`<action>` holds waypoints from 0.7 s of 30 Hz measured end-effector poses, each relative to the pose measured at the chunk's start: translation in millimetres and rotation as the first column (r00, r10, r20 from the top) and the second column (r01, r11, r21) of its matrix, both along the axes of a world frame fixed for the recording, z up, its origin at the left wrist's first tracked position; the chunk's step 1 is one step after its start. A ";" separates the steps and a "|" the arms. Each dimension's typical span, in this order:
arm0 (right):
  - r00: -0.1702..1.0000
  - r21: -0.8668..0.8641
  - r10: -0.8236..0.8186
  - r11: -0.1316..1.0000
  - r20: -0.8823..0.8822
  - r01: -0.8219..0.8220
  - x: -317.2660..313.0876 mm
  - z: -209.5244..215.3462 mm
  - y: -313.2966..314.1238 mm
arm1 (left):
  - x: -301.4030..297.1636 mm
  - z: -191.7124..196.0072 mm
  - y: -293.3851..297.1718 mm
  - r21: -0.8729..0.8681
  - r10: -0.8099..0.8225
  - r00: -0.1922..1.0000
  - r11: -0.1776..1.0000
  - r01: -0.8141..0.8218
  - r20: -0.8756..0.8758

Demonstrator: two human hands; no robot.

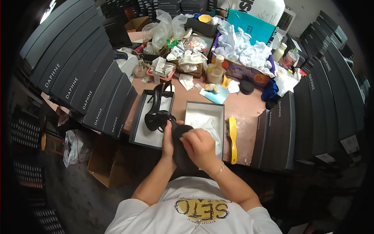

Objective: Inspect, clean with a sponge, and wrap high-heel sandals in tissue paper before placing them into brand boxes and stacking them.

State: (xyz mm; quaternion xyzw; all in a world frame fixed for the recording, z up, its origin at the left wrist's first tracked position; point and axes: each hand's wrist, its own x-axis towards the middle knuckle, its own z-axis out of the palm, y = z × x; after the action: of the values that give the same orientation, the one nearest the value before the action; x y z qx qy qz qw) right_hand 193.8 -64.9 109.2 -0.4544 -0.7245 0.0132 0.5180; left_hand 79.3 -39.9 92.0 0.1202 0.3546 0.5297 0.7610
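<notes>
At far left, tall stacks of dark boxes (64, 66); lower down, on the floor, a brown carton (107, 162). Next, on the pinkish tabletop (249, 113), an open box (145, 134) with a black high-heeled shoe (156, 101) lying inside, strap toward the far end. Just beside its near right corner, the left hand (167, 144), fingers grasping the left side of a long dark item (180, 155), exact form partly hidden. Held between both hands, in front of the white shirt. To its right, the right hand (201, 146), fingers curled against the item's upper end; cannot tell whether gripping or merely touching. Beyond, a second open box (193, 113) with white tissue (208, 124), then a yellow tool (233, 140) lying lengthwise. At far right, more dark stacked boxes (311, 113).
</notes>
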 end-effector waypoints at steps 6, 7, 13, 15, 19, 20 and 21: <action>0.982 -0.173 0.191 0.967 0.001 -0.188 0.6 -19.7 -50.7 | -19.3 -12.7 8.9 0.170 -0.033 0.999 0.985 0.028 0.027; 0.987 -0.178 0.151 0.971 -0.049 -0.157 2.0 -16.6 -41.0 | -22.4 -7.7 5.3 0.177 -0.045 0.999 0.983 0.042 0.009; 0.965 -0.195 0.259 0.949 0.030 -0.249 -10.5 15.9 4.3 | -7.9 -12.6 -15.4 0.401 0.145 0.931 0.916 0.001 -0.335; 0.925 -0.325 0.374 0.884 0.066 -0.335 -2.4 21.1 -13.5 | -22.3 -13.0 -12.8 0.380 -0.020 0.947 0.913 0.148 -0.321; 0.722 -0.564 0.661 0.524 -0.204 -0.638 34.9 19.0 -51.6 | -36.3 3.7 -9.7 0.342 -0.134 0.979 0.922 0.180 -0.155; 0.655 -0.582 0.695 0.411 -0.297 -0.701 47.0 20.3 -56.6 | -40.7 10.8 -7.0 0.344 -0.179 0.971 0.912 0.224 -0.158; 0.727 -0.573 0.570 0.470 -0.383 -0.671 60.1 25.7 -56.8 | -43.5 15.7 -5.6 0.353 -0.219 0.962 0.898 0.263 -0.160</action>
State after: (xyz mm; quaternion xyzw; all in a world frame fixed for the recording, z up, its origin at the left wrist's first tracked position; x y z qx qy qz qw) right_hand 253.9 -121.6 134.9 -0.3135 -0.7434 0.4952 0.3222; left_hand 35.7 -45.5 107.7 0.3356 0.2740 0.4807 0.7624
